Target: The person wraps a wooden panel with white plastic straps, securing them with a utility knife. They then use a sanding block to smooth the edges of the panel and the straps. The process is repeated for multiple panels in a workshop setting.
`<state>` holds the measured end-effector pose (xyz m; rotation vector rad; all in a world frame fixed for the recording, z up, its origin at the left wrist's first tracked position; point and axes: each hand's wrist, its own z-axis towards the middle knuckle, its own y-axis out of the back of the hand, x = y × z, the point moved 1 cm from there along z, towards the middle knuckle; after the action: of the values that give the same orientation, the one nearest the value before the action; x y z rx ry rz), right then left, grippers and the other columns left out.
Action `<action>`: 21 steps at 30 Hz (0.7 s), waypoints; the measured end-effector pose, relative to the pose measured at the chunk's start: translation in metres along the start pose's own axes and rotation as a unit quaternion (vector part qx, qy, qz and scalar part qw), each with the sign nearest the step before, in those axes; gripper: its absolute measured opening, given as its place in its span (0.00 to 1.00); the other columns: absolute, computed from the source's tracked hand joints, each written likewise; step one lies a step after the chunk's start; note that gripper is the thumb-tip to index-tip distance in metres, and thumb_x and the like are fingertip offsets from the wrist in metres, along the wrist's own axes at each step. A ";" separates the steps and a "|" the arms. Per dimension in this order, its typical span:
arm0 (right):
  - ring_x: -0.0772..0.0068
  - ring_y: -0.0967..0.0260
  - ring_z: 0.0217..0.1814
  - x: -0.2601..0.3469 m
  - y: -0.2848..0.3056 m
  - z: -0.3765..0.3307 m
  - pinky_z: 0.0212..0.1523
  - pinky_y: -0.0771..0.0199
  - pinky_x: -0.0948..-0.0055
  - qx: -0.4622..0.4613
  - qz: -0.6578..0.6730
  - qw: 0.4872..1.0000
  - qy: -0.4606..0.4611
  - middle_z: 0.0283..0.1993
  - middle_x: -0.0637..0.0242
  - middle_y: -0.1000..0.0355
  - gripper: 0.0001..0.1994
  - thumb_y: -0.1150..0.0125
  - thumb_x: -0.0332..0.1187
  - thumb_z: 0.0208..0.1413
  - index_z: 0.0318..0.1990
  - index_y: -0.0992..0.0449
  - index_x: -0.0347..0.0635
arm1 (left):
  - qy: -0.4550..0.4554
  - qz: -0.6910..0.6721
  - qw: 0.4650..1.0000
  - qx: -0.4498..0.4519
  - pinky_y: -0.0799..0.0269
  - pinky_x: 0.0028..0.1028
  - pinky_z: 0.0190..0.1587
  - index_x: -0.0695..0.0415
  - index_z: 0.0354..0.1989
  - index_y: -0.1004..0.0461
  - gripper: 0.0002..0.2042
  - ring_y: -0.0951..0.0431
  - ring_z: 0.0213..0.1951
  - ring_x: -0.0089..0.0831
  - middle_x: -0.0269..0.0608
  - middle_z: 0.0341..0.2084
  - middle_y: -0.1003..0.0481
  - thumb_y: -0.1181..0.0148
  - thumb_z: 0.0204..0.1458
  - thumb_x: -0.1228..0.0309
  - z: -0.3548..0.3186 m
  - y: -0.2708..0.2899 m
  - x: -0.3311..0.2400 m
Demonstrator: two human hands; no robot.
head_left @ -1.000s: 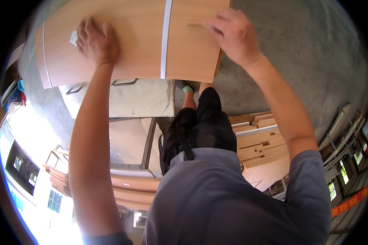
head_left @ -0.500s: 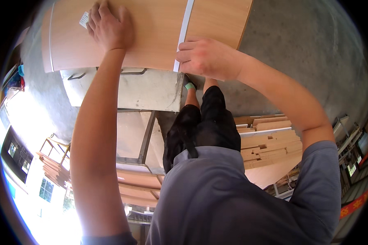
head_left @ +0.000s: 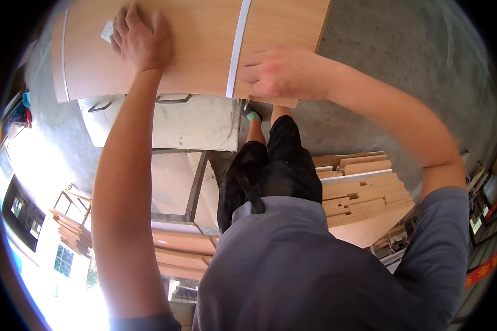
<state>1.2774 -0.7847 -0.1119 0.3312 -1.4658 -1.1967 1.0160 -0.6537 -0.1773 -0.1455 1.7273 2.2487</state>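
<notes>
A light brown wooden panel point(head_left: 199, 49) with a white strip point(head_left: 236, 49) across it lies on a metal work table point(head_left: 199, 124). My left hand point(head_left: 141, 38) rests flat on the panel's top, fingers spread, beside a small white label point(head_left: 106, 31). My right hand point(head_left: 281, 71) is closed on the panel's near edge, just right of the white strip. Both arms reach forward over my grey shirt and black shorts.
A stack of cut wooden boards point(head_left: 359, 187) lies on the concrete floor point(head_left: 403, 83) to my right. More boards point(head_left: 176, 254) are stacked under the table at lower left. Bright windows point(head_left: 27, 220) glare at the left edge.
My right hand slid from the panel's far right part down to its near edge by the white strip. The view has moved closer over the panel; my left hand stayed pressed on it.
</notes>
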 end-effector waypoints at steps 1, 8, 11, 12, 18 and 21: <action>0.65 0.30 0.42 0.000 -0.002 0.004 0.44 0.24 0.66 -0.016 0.007 1.000 0.012 0.31 0.69 0.32 0.07 0.37 0.30 0.45 0.20 0.28 0.42 | 0.001 0.002 1.000 0.003 0.56 0.46 0.73 0.51 0.68 0.36 0.32 0.46 0.72 0.45 0.42 0.71 0.41 0.50 0.59 0.47 -0.001 0.000 0.000; 0.69 0.28 0.49 0.020 0.012 -0.057 0.50 0.22 0.68 0.192 -0.043 0.981 -0.003 0.38 0.72 0.27 0.03 0.36 0.31 0.47 0.25 0.22 0.46 | -0.005 0.001 1.000 -0.003 0.54 0.46 0.72 0.52 0.68 0.36 0.31 0.45 0.72 0.46 0.42 0.70 0.40 0.49 0.59 0.47 -0.002 0.003 0.003; 0.68 0.28 0.48 0.008 0.013 -0.008 0.49 0.23 0.68 0.117 -0.037 0.992 0.003 0.36 0.71 0.29 0.03 0.36 0.30 0.47 0.25 0.23 0.45 | -0.001 0.000 1.000 -0.001 0.54 0.46 0.72 0.51 0.67 0.36 0.32 0.45 0.72 0.46 0.42 0.70 0.40 0.50 0.59 0.47 0.001 0.006 0.000; 0.67 0.29 0.47 0.001 0.003 0.006 0.48 0.23 0.67 0.067 -0.022 0.998 -0.001 0.35 0.70 0.29 0.03 0.37 0.30 0.46 0.25 0.24 0.43 | -0.001 -0.001 1.000 0.000 0.54 0.46 0.72 0.51 0.67 0.36 0.31 0.45 0.72 0.46 0.42 0.70 0.40 0.50 0.59 0.47 0.001 0.002 -0.002; 0.68 0.27 0.46 0.028 0.004 -0.049 0.51 0.24 0.66 0.139 -0.022 0.990 0.025 0.36 0.71 0.29 0.02 0.38 0.30 0.45 0.25 0.22 0.45 | -0.008 0.000 1.000 -0.014 0.55 0.45 0.73 0.50 0.67 0.35 0.31 0.45 0.72 0.45 0.41 0.70 0.40 0.50 0.59 0.46 -0.002 -0.002 0.007; 0.65 0.26 0.43 0.034 0.022 -0.061 0.50 0.24 0.66 0.199 -0.030 0.979 0.007 0.36 0.69 0.29 0.02 0.39 0.29 0.46 0.27 0.23 0.43 | 0.020 0.053 0.998 -0.013 0.50 0.46 0.72 0.57 0.69 0.40 0.30 0.41 0.69 0.49 0.53 0.67 0.37 0.49 0.60 0.58 -0.003 0.012 -0.018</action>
<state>1.3282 -0.8303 -0.0859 0.6572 -1.6916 -0.9377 1.0293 -0.6629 -0.1626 -0.1080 1.7657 2.3599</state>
